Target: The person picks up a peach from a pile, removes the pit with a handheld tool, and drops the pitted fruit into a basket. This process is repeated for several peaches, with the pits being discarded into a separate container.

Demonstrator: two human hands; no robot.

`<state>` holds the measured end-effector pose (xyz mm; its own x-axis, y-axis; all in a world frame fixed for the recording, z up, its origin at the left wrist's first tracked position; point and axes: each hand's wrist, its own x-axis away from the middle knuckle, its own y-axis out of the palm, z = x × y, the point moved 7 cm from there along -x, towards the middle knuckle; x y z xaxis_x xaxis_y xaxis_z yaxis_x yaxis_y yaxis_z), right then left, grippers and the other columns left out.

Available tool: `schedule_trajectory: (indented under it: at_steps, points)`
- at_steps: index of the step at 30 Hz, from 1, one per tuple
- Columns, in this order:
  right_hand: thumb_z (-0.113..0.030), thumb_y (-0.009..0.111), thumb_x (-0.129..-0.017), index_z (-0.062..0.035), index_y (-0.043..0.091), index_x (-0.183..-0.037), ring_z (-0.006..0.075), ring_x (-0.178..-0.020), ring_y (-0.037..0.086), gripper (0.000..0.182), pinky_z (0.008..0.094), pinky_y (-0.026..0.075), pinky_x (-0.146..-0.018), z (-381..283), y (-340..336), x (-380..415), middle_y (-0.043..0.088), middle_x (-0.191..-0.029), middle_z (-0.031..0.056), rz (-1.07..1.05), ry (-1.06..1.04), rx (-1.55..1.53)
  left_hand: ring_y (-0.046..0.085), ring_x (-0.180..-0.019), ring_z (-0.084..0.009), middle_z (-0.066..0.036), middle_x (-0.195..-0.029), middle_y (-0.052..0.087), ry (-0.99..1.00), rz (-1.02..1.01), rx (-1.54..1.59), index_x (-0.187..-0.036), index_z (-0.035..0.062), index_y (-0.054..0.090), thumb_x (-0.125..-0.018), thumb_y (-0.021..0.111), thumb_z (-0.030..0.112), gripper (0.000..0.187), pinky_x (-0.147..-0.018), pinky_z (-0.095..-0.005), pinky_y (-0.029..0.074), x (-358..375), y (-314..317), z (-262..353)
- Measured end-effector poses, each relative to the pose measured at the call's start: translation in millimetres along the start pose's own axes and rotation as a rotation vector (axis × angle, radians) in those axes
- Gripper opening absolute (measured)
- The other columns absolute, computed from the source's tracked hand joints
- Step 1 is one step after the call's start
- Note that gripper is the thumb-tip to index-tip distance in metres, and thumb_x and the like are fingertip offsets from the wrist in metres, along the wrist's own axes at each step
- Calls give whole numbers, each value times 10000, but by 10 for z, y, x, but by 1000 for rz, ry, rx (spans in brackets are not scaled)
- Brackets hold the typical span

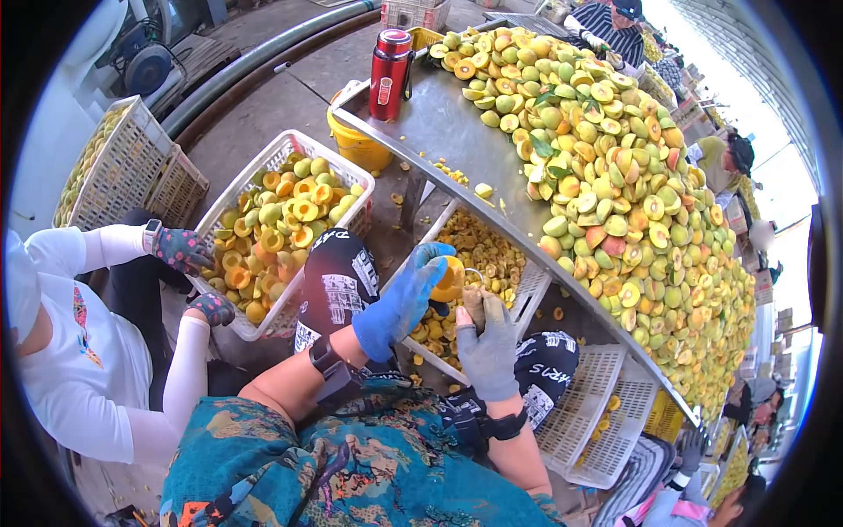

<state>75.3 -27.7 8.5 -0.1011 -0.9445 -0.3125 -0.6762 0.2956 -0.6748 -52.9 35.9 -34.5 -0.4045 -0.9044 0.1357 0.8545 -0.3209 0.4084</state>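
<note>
My left hand (pixel 399 303), in a blue glove, grips a halved yellow peach (pixel 450 279) above a white crate (pixel 529 283) of pits and scraps between my knees. In a grey glove, my right hand (pixel 487 344) holds a small metal scoop tool (pixel 474 283) against the peach half. A long metal table (pixel 439 123) runs from upper left to lower right, heaped with a pile of halved green-yellow peaches (pixel 615 193).
A person in white at the left has both gloved hands (pixel 183 250) at a white crate of peach halves (pixel 281 224). A red flask (pixel 390 75) stands on the table's end, a yellow bucket (pixel 356 145) below. Empty white crates (pixel 597 413) lie at right. Other workers sit beyond the table.
</note>
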Motion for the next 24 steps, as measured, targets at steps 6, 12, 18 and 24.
schedule_trajectory:
  at_steps: [6, 12, 18, 24]
  points:
    - [-174, 680, -852, -44, 574, -1143, 400, -867, 621, 335, 446, 518, -722, -39, -30, 0, 607, -981, 196, 68, -54, 70, 469, -1016, -110, -44, -1096, 485, 77, 14, -87, -1241, 84, 419, -963, 517, 221, 326, -878, -265, 425, -27, 3, -39]
    - [-190, 660, -862, -58, 579, -1156, 406, -863, 619, 332, 469, 516, -712, 292, 74, 12, 600, -1015, 194, 72, 48, 135, 469, -946, -98, -43, -1050, 474, 158, 49, -244, -1182, 75, 432, -877, 581, 56, 339, -818, -257, 437, 109, 69, 79]
    - [-345, 599, -892, -60, 593, -1164, 449, -953, 601, 395, 507, 480, -831, 1084, 172, 49, 620, -1025, 258, -147, 311, 237, 533, -1001, -218, -112, -1075, 508, 642, 382, -954, -1123, 57, 510, -822, 671, 107, 345, -836, -333, 461, 212, -376, 958]
    - [-391, 593, -890, -51, 609, -1093, 435, -944, 612, 396, 502, 492, -809, 1304, 272, 94, 638, -1007, 253, -223, 387, 2, 420, -1290, -406, -216, -1395, 452, 345, 678, -2065, -1274, 75, 553, -819, 717, 273, 523, -1046, -465, 362, -88, -849, 1388]
